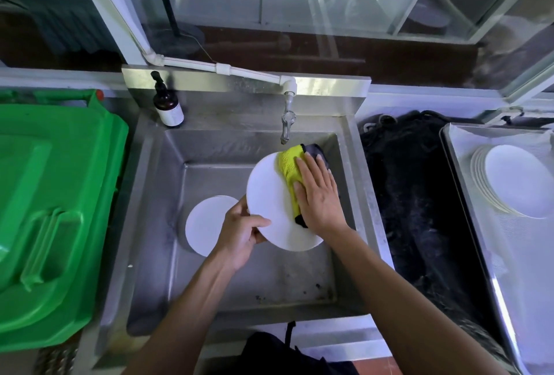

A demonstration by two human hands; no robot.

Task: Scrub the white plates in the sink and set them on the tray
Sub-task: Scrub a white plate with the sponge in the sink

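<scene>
Over the steel sink (pixel 150 254), my left hand (pixel 242 233) grips the lower left rim of a white plate (pixel 269 194), thumb on its face. My right hand (pixel 319 191) lies flat with straight fingers on a yellow and grey cloth (pixel 289 164), pressing it onto the plate's right side. More white plates (pixel 204 221) lie on the sink floor to the left, partly hidden by my left hand. At the far right a stack of white plates (pixel 515 179) rests on the metal tray (pixel 479 224).
A tap (pixel 286 122) hangs just above the held plate. A brown pump bottle (pixel 168 104) stands at the sink's back left corner. A green bin lid (pixel 51 209) fills the left side. Black cloth (pixel 413 194) lies between sink and tray.
</scene>
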